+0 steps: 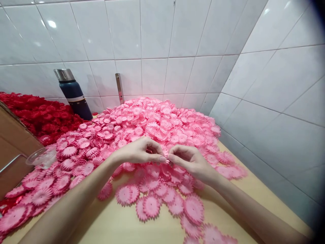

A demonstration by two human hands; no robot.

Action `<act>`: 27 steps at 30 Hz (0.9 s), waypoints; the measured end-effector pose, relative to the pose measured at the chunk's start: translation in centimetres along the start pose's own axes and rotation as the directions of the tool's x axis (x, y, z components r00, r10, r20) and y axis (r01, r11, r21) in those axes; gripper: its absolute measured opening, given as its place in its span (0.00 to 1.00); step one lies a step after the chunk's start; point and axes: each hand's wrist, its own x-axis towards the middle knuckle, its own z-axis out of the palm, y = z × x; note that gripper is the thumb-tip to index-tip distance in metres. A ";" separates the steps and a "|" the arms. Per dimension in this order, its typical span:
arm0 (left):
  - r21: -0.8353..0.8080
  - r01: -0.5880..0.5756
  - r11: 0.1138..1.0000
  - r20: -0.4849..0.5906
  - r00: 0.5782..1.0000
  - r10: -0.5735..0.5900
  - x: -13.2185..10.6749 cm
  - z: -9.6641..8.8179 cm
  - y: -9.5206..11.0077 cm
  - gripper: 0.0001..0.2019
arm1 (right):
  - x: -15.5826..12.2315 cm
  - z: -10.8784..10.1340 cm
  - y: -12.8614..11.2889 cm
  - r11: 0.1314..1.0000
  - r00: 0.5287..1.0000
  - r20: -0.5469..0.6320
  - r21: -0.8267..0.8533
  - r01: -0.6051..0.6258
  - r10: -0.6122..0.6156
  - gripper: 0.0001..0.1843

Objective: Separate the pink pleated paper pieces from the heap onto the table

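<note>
My left hand (144, 150) and my right hand (190, 159) meet above a large heap of pink flower discs (162, 125) with notched, petal-like edges. Thumb and fingers of each hand are pinched together. Between the fingertips a small part of a pink flower disc (167, 156) shows; the rest of it is hidden by the fingers. Below the hands, several loose discs (151, 206) lie flat on the pale yellow tabletop (109, 223), some overlapping, with a small dark dot at their middles.
At the left a pile of red pieces (50, 117) lies behind a cardboard box (17, 145). A dark blue bottle (74, 95) leans slightly near the tiled wall (154, 74). A clear plastic dish (43, 157) rests by the box, and a metal strip (119, 88) stands against the wall.
</note>
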 end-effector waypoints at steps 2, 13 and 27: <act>0.024 0.015 1.000 0.008 1.000 -0.015 -0.2 -0.3 0.2 0.12 | 0.1 -0.3 0.2 1.000 0.998 -0.068 -0.025 0.000 -0.002 0.10; 0.008 0.084 0.996 -0.040 0.996 -0.083 -0.9 -1.7 0.3 0.10 | 0.9 -2.8 1.0 0.987 0.886 -0.461 0.110 0.114 -0.051 0.12; 0.001 0.030 1.000 -0.011 0.999 -0.030 -0.7 -0.9 0.9 0.09 | 0.2 -0.5 0.0 0.986 0.992 -0.126 -0.161 -0.037 0.016 0.14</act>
